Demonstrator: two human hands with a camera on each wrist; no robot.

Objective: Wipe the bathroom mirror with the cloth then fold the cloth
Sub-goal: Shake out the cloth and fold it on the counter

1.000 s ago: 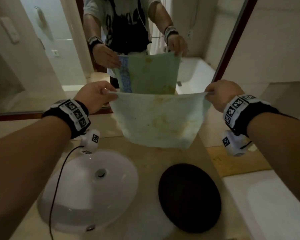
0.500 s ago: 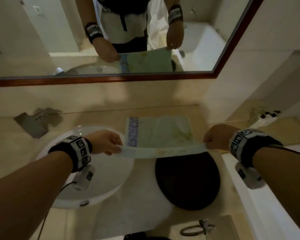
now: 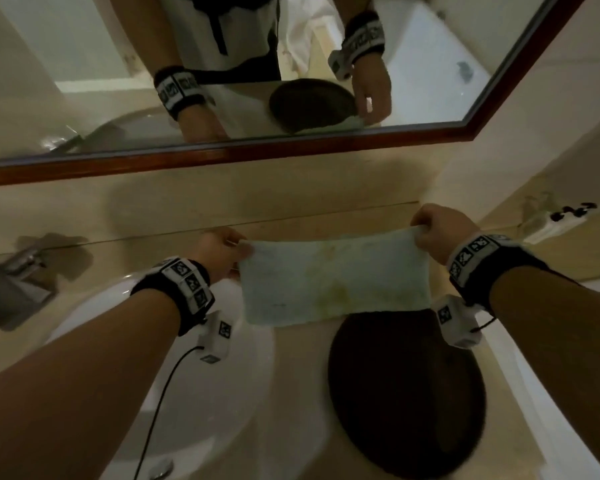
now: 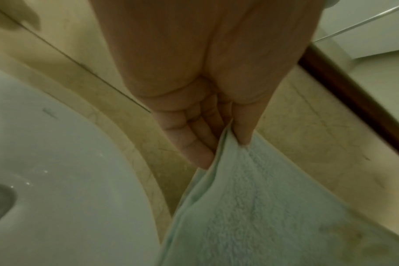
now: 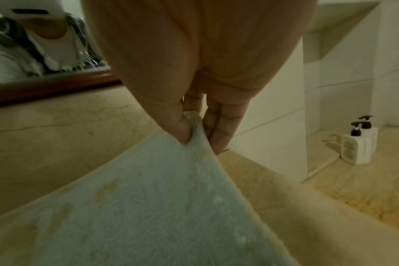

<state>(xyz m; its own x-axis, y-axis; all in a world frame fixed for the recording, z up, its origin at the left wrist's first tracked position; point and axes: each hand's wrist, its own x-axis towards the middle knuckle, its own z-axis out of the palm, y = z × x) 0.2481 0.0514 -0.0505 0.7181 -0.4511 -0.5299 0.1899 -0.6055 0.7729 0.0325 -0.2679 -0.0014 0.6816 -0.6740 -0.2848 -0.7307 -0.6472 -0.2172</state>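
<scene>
A pale green terry cloth (image 3: 333, 282) with yellowish stains is stretched flat between my two hands, folded double, over the beige counter (image 3: 291, 393). My left hand (image 3: 219, 254) pinches its left corner; the left wrist view shows thumb and fingers clamped on the cloth (image 4: 251, 207) edge. My right hand (image 3: 437, 233) pinches the right corner, and the cloth (image 5: 148, 207) hangs from thumb and forefinger in the right wrist view. The wood-framed mirror (image 3: 326, 46) hangs on the wall above and reflects both hands.
A white basin (image 3: 174, 375) sits under my left arm, with a metal tap (image 3: 18, 271) at far left. A dark round mat (image 3: 406, 393) lies on the counter below the cloth. White pump bottles (image 5: 358, 142) stand on a ledge at right. A white bathtub edge (image 3: 551, 410) runs along the right.
The cloth went from hanging open in front of the mirror to being lowered and folded over; both hands moved down and forward toward the back of the counter.
</scene>
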